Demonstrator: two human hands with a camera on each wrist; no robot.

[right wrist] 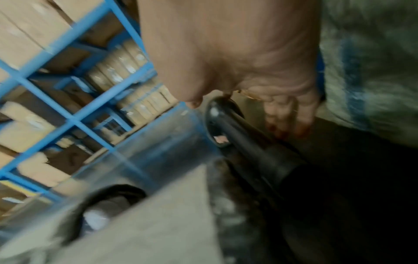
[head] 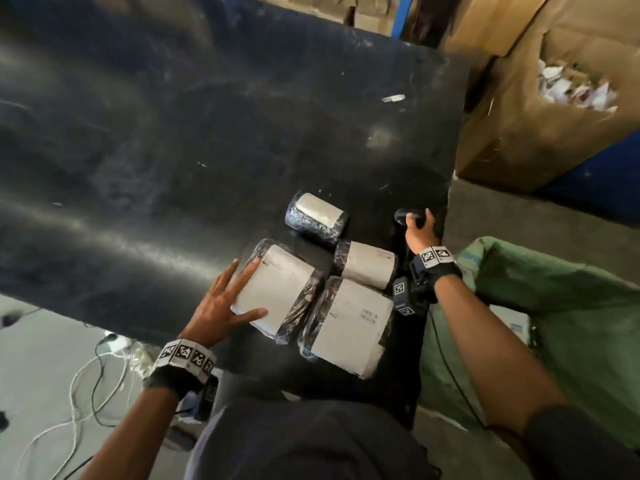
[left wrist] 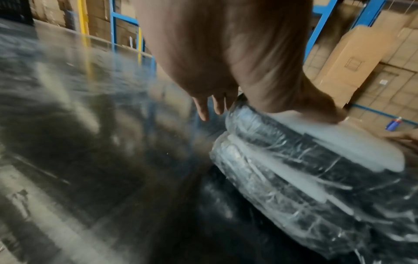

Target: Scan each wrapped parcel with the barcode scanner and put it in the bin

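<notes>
Honestly my left hand (head: 221, 308) lies flat, fingers spread, on the shrink-wrapped parcel (head: 277, 292), which looks slick and squashy, so I'd grab its sides while my right hand (head: 419, 230) grips the scanner (head: 403, 216).

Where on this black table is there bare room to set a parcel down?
Bare: the table beyond and left of the left hand. Crowded: the near right corner, where four wrapped parcels cluster and the right hand reaches the scanner.

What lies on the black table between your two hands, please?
In the head view, two white-labelled, plastic-wrapped parcels, and, lie between the left hand, on a third parcel, and the right hand.
</notes>
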